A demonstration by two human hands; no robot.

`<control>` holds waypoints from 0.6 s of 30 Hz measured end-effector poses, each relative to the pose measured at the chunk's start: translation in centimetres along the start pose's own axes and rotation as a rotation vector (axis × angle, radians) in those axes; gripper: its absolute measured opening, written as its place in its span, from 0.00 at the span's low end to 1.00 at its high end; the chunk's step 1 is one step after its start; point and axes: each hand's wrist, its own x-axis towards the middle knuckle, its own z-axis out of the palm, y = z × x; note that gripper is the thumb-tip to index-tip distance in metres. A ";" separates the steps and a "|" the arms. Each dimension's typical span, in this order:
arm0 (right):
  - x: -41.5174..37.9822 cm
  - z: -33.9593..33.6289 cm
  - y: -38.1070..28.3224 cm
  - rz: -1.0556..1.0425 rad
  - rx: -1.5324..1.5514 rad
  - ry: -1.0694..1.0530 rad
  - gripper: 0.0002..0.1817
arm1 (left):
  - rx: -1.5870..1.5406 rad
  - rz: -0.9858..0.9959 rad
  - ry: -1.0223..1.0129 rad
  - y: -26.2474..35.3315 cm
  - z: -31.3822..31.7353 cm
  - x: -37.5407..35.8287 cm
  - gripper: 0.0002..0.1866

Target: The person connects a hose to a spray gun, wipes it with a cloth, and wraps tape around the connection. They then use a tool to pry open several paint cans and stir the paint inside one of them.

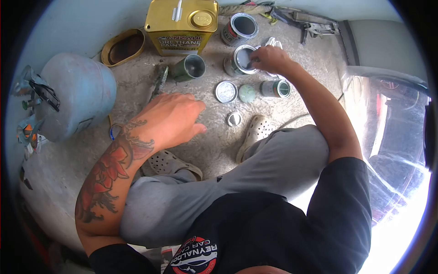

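Note:
My right hand (pixel 270 59) is at the rim of an open paint can (pixel 234 65) holding greyish paint. Its fingers are bent over the edge, their tips partly hidden at the can's mouth. My left hand (pixel 171 118) hovers over the floor, palm down, thumb apart from the bent fingers; nothing shows in it. Just beyond it are a paint-smeared stirring stick (pixel 160 81) and a tilted green-stained cup (pixel 189 68). Between the hands lie a round paint-smeared lid (pixel 226 92), a pale green disc (pixel 247 93), a small green-rimmed can (pixel 270 88) on its side and a small silver lid (pixel 234 119).
A gold urethane paint thinner tin (pixel 182 27) stands at the back, beside a cut-down oval container (pixel 123 47). Another open can (pixel 240 29) and a white cloth (pixel 274 44) are behind the grey paint. A blue tank (pixel 77 97) stands left; clear plastic sheeting (pixel 388 132) hangs right.

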 end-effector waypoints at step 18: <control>1.0 0.2 0.4 -0.122 0.090 0.121 0.13 | 0.021 0.016 -0.016 0.3 -0.2 0.3 0.22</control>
